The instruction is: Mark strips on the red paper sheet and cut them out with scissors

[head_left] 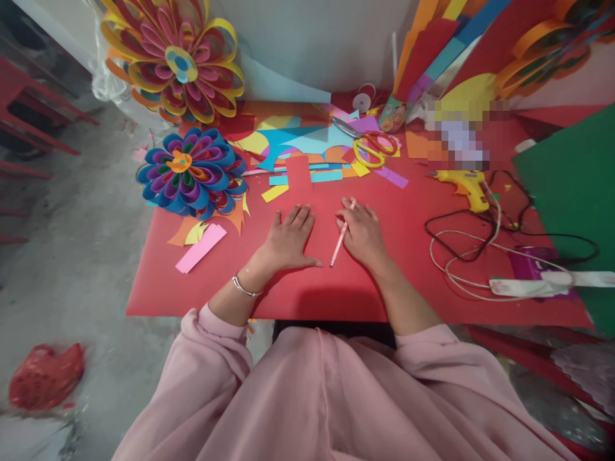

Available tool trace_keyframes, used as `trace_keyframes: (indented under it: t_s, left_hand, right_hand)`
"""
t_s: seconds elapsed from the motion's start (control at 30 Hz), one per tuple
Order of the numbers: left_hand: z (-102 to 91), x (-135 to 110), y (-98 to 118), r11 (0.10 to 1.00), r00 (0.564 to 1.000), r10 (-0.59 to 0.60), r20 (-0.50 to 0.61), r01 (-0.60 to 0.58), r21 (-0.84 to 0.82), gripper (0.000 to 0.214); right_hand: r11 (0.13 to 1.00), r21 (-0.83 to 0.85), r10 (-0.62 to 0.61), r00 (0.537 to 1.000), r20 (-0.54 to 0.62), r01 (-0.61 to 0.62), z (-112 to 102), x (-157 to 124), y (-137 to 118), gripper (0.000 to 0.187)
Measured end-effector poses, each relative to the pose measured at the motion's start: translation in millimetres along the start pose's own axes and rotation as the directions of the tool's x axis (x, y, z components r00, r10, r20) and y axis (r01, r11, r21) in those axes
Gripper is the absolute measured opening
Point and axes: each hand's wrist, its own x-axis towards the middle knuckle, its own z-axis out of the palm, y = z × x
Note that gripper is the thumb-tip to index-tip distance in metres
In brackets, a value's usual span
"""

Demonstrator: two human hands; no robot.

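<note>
One pencil (338, 244) is grasped by the right hand (362, 232); left hand (289, 242) splayed at nine o'clock, bare tabletop (343, 302) at six.

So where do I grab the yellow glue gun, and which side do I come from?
I'd grip the handle with the right hand, coming from the near side. The yellow glue gun lies on its side, its narrow nozzle pointing left and the handle reaching back toward the person. Stay clear of the nozzle, and mind the cords looping close by the handle.
</note>
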Motion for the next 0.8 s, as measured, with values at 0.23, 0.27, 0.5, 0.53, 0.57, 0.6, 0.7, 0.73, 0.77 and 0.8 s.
trace_keyframes:
  t_s: [0.23,0.27,0.5,0.53,0.57,0.6,0.7,0.73,0.77,0.8]
  left_hand:
    - [0.7,-0.7,-0.7,1.0,1.0,0.0,-0.001,0.0,0.0,0.128]
    - [0.1,-0.7,-0.4,1.0,1.0,-0.002,0.002,0.002,0.0,0.127]
    - [-2.7,-0.6,0.9,1.0,1.0,-0.004,0.012,0.004,-0.019,0.126]
    - [-2.6,-0.8,0.9,1.0,1.0,-0.004,0.012,0.005,-0.02,0.126]
    - [-2.4,-0.9,0.8,1.0,1.0,-0.005,0.012,0.005,-0.019,0.126]
    - [-2.2,-1.0,0.8,1.0,1.0,-0.005,0.012,0.005,-0.017,0.126]
    - [-1.6,-1.0,0.7,1.0,1.0,-0.006,0.017,0.006,-0.01,0.129]
    - [-1.5,-0.9,0.8,1.0,1.0,-0.007,0.018,0.008,-0.008,0.129]
    - [-1.6,-0.9,1.0,1.0,1.0,-0.01,0.019,0.01,-0.006,0.128]
    - [-1.7,-0.9,1.3,1.0,1.0,-0.012,0.019,0.013,-0.006,0.128]
  right_hand:
    - [1.0,0.0,0.001,1.0,-0.006,-0.001,-1.6,-0.1,-1.8,0.022]
    - [1.0,0.001,0.001,1.0,-0.006,-0.001,-1.7,0.0,-1.9,0.022]
    - [1.0,0.012,0.004,1.0,-0.007,-0.004,-1.5,0.2,-1.5,0.023]
    - [1.0,0.01,0.003,1.0,-0.007,-0.003,-1.4,0.2,-1.4,0.022]
    - [1.0,0.008,0.002,1.0,-0.008,-0.002,-1.4,0.3,-1.4,0.022]
    - [1.0,0.006,0.001,1.0,-0.009,-0.001,-1.3,0.3,-1.3,0.022]
    - [1.0,0.001,-0.005,1.0,-0.013,0.005,-1.0,0.5,-0.5,0.023]
    - [1.0,0.0,-0.007,1.0,-0.013,0.007,-0.8,0.5,-0.2,0.023]
    - [1.0,-0.001,-0.009,1.0,-0.013,0.009,-0.5,0.5,0.2,0.023]
    - [1.0,-0.002,-0.01,1.0,-0.014,0.01,-0.2,0.5,0.6,0.023]
